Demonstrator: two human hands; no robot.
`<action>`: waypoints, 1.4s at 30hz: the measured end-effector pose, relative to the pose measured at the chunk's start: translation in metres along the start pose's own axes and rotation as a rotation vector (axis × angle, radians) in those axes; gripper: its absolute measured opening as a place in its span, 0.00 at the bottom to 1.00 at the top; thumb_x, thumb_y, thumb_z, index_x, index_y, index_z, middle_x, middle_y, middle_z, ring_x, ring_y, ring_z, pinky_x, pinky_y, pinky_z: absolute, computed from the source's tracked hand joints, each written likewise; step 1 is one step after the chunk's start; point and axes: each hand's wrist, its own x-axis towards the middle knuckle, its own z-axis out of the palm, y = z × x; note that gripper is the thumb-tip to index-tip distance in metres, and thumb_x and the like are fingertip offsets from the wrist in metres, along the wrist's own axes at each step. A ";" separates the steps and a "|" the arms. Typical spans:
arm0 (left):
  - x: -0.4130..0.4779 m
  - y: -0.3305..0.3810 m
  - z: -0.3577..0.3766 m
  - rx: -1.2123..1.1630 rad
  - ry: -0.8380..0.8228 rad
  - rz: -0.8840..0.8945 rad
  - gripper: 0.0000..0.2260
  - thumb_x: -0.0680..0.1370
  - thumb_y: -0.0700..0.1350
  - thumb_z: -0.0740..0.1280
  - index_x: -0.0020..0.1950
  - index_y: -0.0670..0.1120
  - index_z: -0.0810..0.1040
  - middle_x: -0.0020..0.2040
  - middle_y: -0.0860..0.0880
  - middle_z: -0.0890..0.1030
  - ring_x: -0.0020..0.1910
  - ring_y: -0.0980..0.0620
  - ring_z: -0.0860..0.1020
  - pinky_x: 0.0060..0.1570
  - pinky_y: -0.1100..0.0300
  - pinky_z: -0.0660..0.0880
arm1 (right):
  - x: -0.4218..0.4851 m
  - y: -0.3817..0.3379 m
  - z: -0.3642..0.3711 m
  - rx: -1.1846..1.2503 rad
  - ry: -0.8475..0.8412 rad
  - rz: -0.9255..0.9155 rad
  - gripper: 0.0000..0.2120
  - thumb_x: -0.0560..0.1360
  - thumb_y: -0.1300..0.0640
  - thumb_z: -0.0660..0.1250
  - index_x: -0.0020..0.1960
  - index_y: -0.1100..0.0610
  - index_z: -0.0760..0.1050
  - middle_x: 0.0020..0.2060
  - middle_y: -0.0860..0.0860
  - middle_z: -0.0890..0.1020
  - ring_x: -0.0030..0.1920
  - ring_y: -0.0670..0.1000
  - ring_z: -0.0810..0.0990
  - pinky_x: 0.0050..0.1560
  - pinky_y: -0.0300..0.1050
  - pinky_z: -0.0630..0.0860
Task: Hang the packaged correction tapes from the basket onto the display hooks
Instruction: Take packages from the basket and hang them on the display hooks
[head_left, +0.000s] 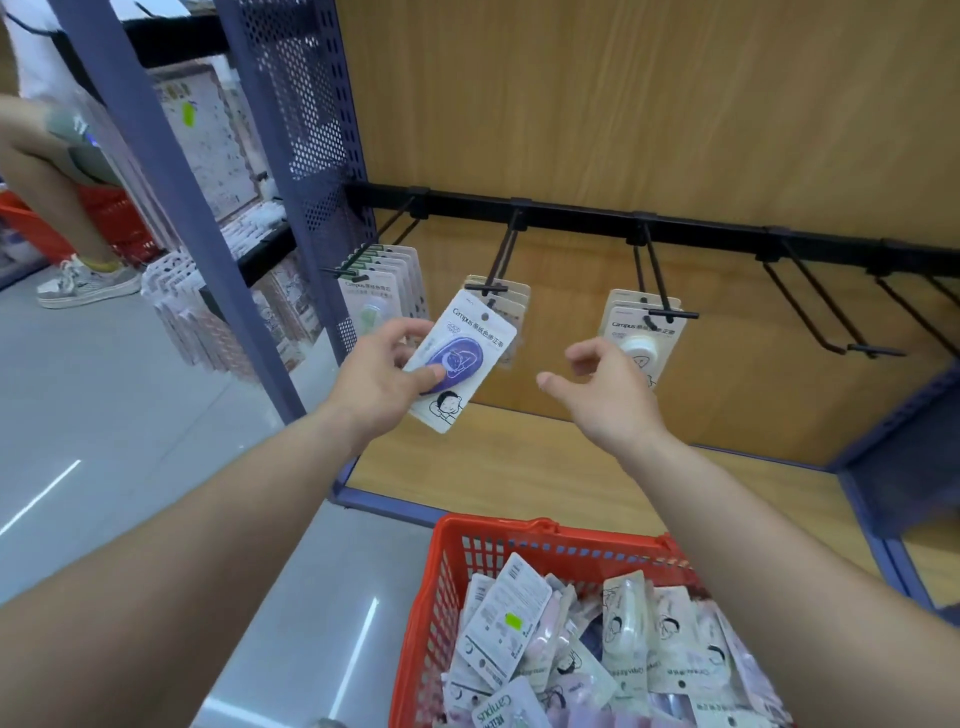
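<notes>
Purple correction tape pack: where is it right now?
The purple pack is left of centre in the head view, gripped in the left hand, tilted, just under the tip of the second hook from the left.

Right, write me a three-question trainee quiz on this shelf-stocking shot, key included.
1. Which hand holds the purple correction tape pack? A left, B right, C neither.
2. True or false: the red basket holds more packs.
3. Fill in: the right hand holds ____.
Key: 1 A, the left hand pinches it; 2 true; 3 nothing.
</notes>
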 end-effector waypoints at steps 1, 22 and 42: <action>0.002 0.000 0.003 -0.016 -0.009 0.002 0.17 0.78 0.38 0.73 0.64 0.52 0.78 0.46 0.50 0.86 0.44 0.53 0.86 0.52 0.49 0.83 | -0.001 0.005 -0.006 -0.014 -0.016 -0.003 0.19 0.75 0.47 0.75 0.63 0.51 0.74 0.55 0.46 0.78 0.55 0.48 0.77 0.55 0.46 0.74; 0.028 0.000 0.046 0.313 0.114 -0.055 0.24 0.80 0.50 0.70 0.75 0.47 0.72 0.64 0.52 0.79 0.63 0.49 0.78 0.68 0.51 0.74 | -0.028 0.065 -0.026 -0.046 -0.112 0.052 0.22 0.72 0.50 0.78 0.60 0.50 0.72 0.53 0.49 0.78 0.49 0.50 0.77 0.50 0.46 0.73; -0.148 -0.114 0.192 0.527 -0.452 -0.178 0.26 0.81 0.52 0.68 0.77 0.44 0.69 0.71 0.44 0.77 0.69 0.45 0.76 0.65 0.57 0.71 | -0.127 0.249 -0.071 -0.121 -0.227 0.419 0.20 0.79 0.53 0.70 0.69 0.59 0.73 0.58 0.53 0.80 0.54 0.55 0.80 0.51 0.45 0.72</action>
